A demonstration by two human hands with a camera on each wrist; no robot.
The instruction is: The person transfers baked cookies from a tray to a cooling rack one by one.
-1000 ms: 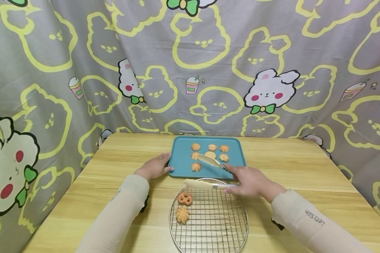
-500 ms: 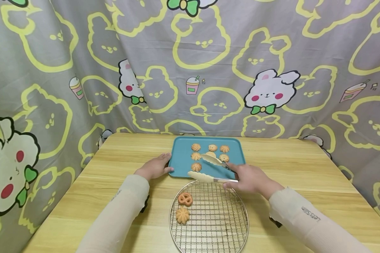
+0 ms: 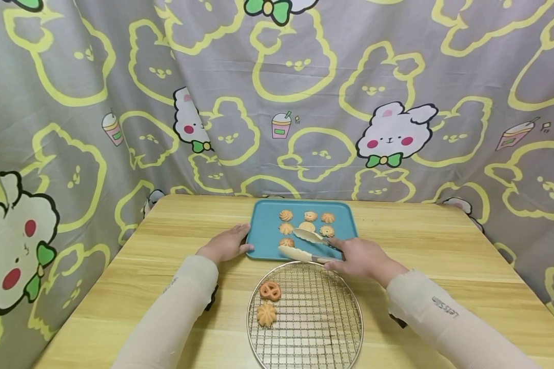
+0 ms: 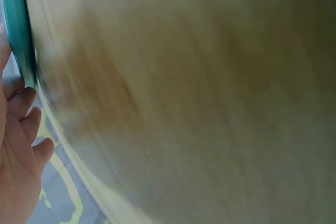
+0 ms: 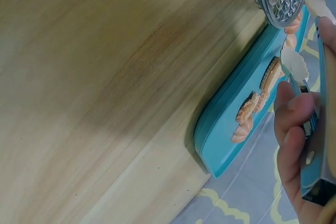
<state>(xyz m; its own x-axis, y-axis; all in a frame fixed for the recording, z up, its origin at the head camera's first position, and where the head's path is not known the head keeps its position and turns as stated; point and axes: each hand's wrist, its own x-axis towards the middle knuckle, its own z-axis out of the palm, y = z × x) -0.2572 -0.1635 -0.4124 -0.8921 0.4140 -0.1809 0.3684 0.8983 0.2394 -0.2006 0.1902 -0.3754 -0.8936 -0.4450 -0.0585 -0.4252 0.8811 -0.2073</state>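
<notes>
Gripping spread tongs (image 3: pixel 300 255), the right hand (image 3: pixel 362 259) has them aimed left, front cookie (image 3: pixel 286 242) on the blue tray (image 3: pixel 264 228) looking pretty much between the tips, left hand (image 3: pixel 223 245) relaxed against the tray's left edge.

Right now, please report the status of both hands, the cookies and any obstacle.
Right hand holding spread tongs over tray. Left hand at tray's left edge. Cookies: seven on tray, two on wire rack. No obstacle apparent.

touches the teal tray (image 4: pixel 17 19) with the left hand (image 4: pixel 18 156) at far left; shows blurred wooden counter (image 4: pixel 184 93) alongside, grey-yellow cloth (image 4: pixel 58 187) beyond.
</notes>
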